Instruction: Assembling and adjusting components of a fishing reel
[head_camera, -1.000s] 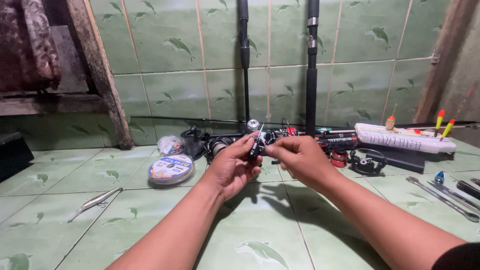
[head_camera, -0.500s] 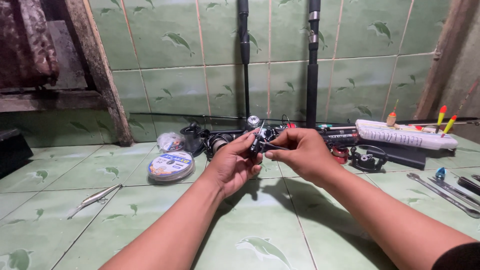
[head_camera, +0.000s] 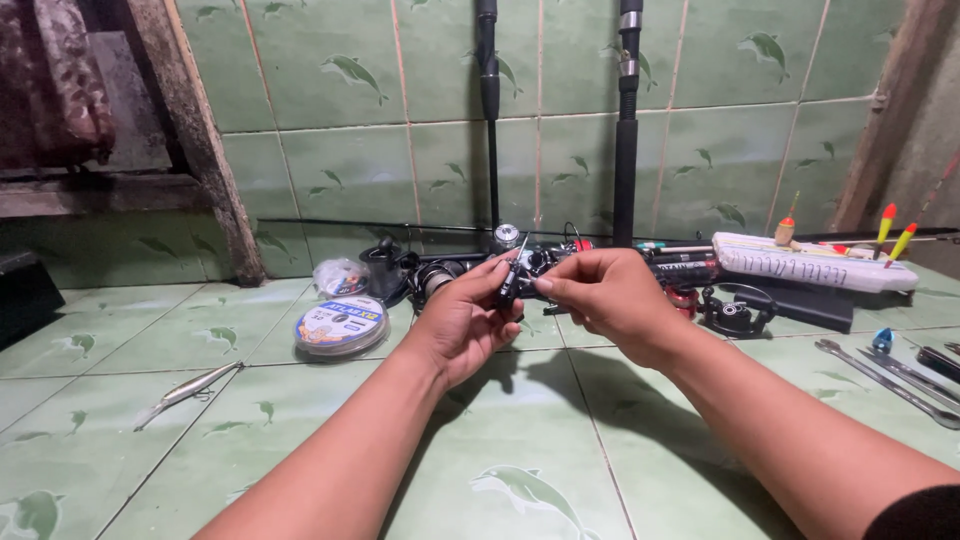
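Both hands are meeting above the green tiled floor (head_camera: 520, 470): the left hand (head_camera: 462, 322) is closing around a small dark fishing-tackle piece (head_camera: 508, 284), while the right hand (head_camera: 605, 296) is pinching its other side with thumb and fingertips. Behind them, fishing reels (head_camera: 430, 276) are lying along the wall, and two rods (head_camera: 626, 150) are leaning upright against the tiles. A line spool (head_camera: 341, 324) is resting to the left, with a slim lure (head_camera: 186, 392) lying farther out. Wrenches (head_camera: 885, 375) are lying at the right, near a white float holder (head_camera: 812, 262).
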